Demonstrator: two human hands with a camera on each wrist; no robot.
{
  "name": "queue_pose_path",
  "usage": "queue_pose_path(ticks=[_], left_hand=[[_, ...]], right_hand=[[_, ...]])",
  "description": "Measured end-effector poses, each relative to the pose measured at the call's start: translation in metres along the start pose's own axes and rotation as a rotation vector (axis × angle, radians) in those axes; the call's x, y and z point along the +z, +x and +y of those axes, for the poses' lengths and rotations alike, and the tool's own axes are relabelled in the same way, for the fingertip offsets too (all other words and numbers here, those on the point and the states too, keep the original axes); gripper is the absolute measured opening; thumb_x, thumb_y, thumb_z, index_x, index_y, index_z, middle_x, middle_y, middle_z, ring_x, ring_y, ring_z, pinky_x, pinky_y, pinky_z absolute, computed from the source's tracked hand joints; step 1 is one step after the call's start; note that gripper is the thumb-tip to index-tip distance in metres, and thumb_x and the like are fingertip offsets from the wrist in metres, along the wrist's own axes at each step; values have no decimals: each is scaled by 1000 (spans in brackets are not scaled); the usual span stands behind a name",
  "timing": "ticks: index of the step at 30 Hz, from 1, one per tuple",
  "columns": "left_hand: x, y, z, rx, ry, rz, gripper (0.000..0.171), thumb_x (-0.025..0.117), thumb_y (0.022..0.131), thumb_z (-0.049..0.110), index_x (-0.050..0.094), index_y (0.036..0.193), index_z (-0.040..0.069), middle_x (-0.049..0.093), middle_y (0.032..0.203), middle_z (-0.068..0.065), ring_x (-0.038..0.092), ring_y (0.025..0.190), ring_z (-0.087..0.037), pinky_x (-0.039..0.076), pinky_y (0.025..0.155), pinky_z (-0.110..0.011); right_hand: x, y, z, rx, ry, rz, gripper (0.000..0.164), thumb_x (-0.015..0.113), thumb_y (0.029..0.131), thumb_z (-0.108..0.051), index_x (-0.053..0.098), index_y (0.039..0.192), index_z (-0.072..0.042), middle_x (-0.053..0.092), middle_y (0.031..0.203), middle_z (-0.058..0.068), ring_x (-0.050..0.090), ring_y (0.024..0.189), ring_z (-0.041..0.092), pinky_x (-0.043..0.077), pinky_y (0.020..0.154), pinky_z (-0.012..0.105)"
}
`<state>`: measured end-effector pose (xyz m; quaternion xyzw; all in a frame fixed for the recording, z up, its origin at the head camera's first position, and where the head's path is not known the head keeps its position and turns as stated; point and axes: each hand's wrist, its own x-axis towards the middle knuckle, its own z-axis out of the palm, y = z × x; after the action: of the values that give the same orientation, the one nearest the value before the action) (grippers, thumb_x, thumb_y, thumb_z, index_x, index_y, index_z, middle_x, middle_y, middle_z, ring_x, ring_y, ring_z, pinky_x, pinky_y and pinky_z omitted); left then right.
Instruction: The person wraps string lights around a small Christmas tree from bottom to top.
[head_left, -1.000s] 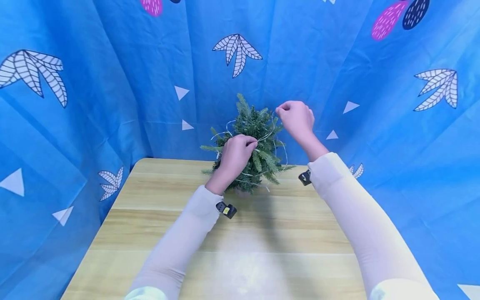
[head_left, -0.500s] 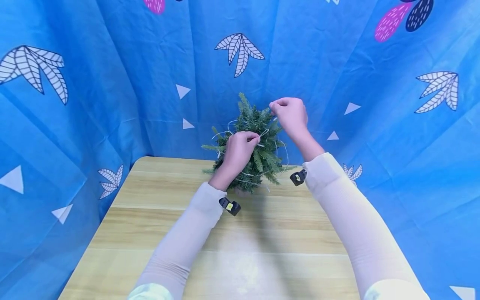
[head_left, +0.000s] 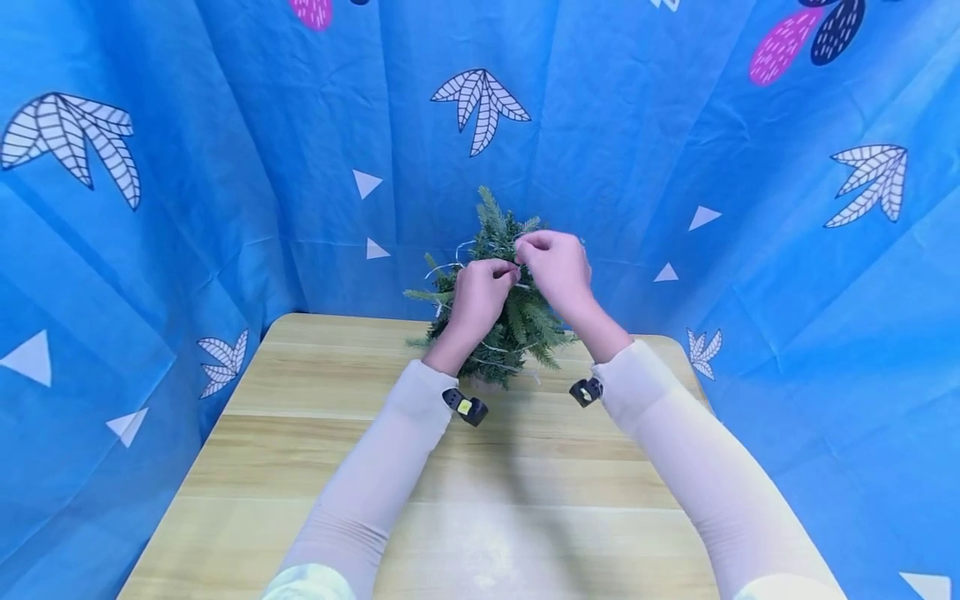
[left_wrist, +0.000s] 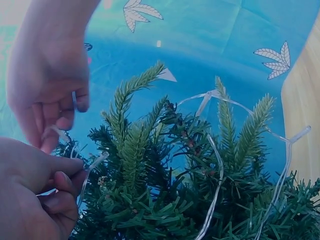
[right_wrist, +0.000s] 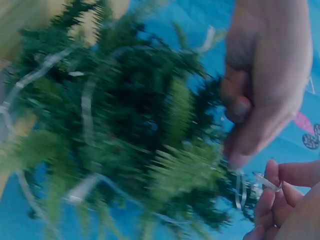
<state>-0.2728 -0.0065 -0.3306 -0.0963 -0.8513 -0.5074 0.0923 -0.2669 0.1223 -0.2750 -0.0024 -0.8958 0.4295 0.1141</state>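
A small artificial Christmas tree (head_left: 538,321) stands on the table with a clear-wired string of lights (left_wrist: 217,165) draped round its branches. My left hand (head_left: 480,300) is in front of the upper branches, thumb and forefinger pinching the light string. Just right of it, my right hand (head_left: 558,268) pinches another stretch of the same string near a clear bulb (right_wrist: 267,183). The fingertips of both hands are close together beside the foliage. In the left wrist view, wire loops pass over the green tips, and a bulb (left_wrist: 300,133) sticks out at the right.
The wooden table (head_left: 315,417) ends at a blue patterned curtain (head_left: 330,108) behind and at both sides. A loose bulb end (head_left: 536,378) hangs low at the tree's front right. Black wrist straps (head_left: 465,407) sit on both sleeves.
My right hand has come left and down from beside the treetop to near my left hand. The left hand has shifted slightly up and right, still pinching the string.
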Motion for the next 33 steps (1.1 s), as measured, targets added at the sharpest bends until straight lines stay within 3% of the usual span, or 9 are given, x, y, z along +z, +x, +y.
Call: queue_pose_path(ticks=[4, 7, 14, 17, 23, 26, 33], left_hand=[[1, 1, -2, -3, 10, 6, 20, 62, 102, 23, 79, 110, 16, 76, 96, 0, 39, 48, -12, 33, 51, -25], [1, 0, -3, -8, 15, 8, 20, 63, 101, 23, 79, 109, 15, 75, 95, -1, 42, 51, -13, 35, 53, -26], [-4, 1, -4, -30, 54, 2, 19, 64, 101, 24, 79, 108, 14, 75, 99, -2, 45, 55, -15, 37, 55, -27], [-6, 2, -4, -26, 71, 1, 20, 63, 101, 24, 78, 109, 14, 76, 103, -2, 46, 56, -15, 39, 57, -27], [-9, 2, -4, -24, 60, -5, 22, 61, 103, 23, 77, 116, 15, 74, 91, -4, 39, 49, -14, 34, 51, -26], [-10, 3, -4, -32, 53, 4, 24, 60, 103, 22, 75, 120, 15, 72, 85, -5, 38, 47, -13, 32, 48, -26], [-12, -7, -6, -12, 68, -3, 26, 61, 102, 19, 73, 124, 12, 73, 118, -5, 42, 49, -13, 36, 49, -26]], right_hand=[[5, -12, 17, -8, 1, -14, 24, 63, 99, -32, 78, 110, -17, 77, 103, -1, 67, 96, 18, 47, 92, 42], [7, -17, 28, -20, -5, -1, 22, 65, 99, -30, 78, 109, -15, 78, 102, 3, 68, 101, 21, 41, 103, 46], [11, -12, 38, -19, -89, -16, 21, 69, 97, -34, 79, 107, -18, 76, 113, 2, 65, 102, 24, 41, 101, 47], [15, -8, 38, -50, -144, -21, 23, 68, 98, -35, 79, 108, -18, 76, 114, 1, 65, 106, 24, 34, 106, 47], [21, -2, 37, -126, -257, 7, 21, 66, 99, -33, 80, 107, -20, 78, 104, 0, 65, 95, 20, 31, 93, 45], [24, 1, 38, -180, -315, 45, 18, 67, 98, -31, 80, 105, -21, 78, 99, -2, 58, 86, 20, 29, 87, 44], [27, -1, 44, -216, -411, 106, 16, 67, 97, -29, 81, 102, -21, 77, 93, -2, 45, 75, 22, 26, 82, 45]])
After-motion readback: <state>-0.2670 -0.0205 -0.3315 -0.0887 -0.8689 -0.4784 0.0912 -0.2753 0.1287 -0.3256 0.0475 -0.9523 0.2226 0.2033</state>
